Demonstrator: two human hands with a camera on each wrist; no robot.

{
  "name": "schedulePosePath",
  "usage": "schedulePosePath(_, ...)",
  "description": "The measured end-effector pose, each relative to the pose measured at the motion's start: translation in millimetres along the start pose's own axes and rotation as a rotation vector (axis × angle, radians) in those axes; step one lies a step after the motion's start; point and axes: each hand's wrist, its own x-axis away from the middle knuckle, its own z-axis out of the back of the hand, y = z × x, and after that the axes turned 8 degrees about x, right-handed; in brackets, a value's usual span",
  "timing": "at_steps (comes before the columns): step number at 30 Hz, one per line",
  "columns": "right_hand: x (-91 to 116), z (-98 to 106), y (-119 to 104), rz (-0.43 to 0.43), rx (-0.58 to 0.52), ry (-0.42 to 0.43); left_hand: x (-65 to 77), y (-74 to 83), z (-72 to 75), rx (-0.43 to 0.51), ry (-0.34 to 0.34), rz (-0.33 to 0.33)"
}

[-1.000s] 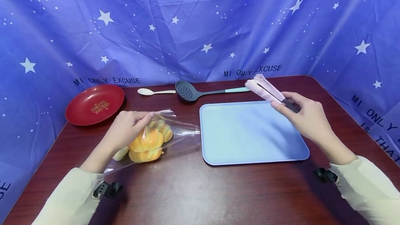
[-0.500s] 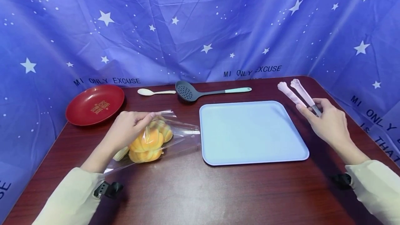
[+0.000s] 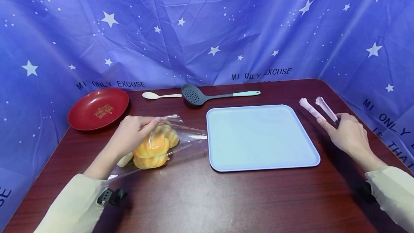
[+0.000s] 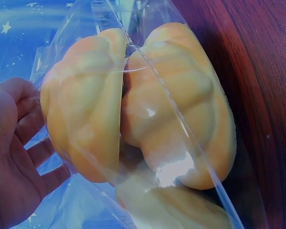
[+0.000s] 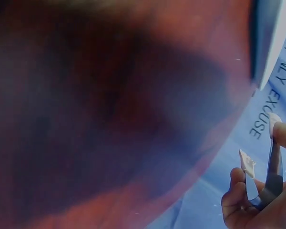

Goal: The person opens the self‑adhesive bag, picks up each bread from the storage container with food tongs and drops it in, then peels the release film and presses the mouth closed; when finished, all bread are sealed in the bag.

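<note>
My left hand (image 3: 132,132) pinches the upper edge of a clear plastic bag (image 3: 191,139) lying left of the tray. Inside are several bread-like pieces; a ridged orange-yellow one (image 3: 152,146) shows through. Up close in the left wrist view, two rounded bread pieces (image 4: 176,105) stand side by side above a paler piece (image 4: 176,205). At the table's right side, my right hand (image 3: 350,136) holds a pair of tongs (image 3: 312,110) with pink paw-shaped tips spread apart. The right wrist view shows thumb and fingers around the tongs' metal arms (image 5: 275,167).
A light blue tray (image 3: 258,136) lies between the hands. Along the back are a white spoon (image 3: 151,95) and a dark slotted skimmer (image 3: 194,94) with a mint handle end. A red plate (image 3: 87,114) sits at the back left. Star-printed cloth (image 3: 194,28) surrounds the table.
My right hand has carried the tongs from above the tray's back right corner rightward and down, past the tray's right side. The left hand and the bag have stayed in place.
</note>
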Motion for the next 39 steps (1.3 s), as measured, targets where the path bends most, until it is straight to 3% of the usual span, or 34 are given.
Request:
schedulePosePath(13, 4.9, -1.8, 10.4, -0.096, 0.124, -0.219, 1.9, -2.3, -0.6, 0.021, -0.003, -0.005)
schedulePosePath(23, 2.6, -1.2, 6.7, -0.089, 0.184, -0.244, 1.2, -2.1, -0.8, 0.018, -0.012, 0.008)
schedulePosePath(26, 5.1, -0.9, -1.2, -0.056, 0.191, -0.153, 0.7, -1.8, -0.8, 0.013, -0.009, 0.007)
schedulePosePath(28, 10.0, -1.7, -11.7, 0.004, 0.171, -0.028, 0.2, -1.6, -1.0, 0.012, -0.004, 0.001)
schedulePosePath(33, 29.5, -2.3, -61.6, 0.232, 0.078, 0.261, -1.8, -1.7, -2.6, 0.001, 0.018, -0.023)
schedulePosePath(36, 44.2, -2.9, -100.7, 0.37, 0.006, 0.318, -3.0, -2.1, -3.4, -0.01, 0.027, -0.026)
schedulePosePath(39, 59.9, -6.6, -138.1, 0.483, -0.091, 0.303, -4.2, -2.7, -4.1, -0.012, 0.03, -0.027)
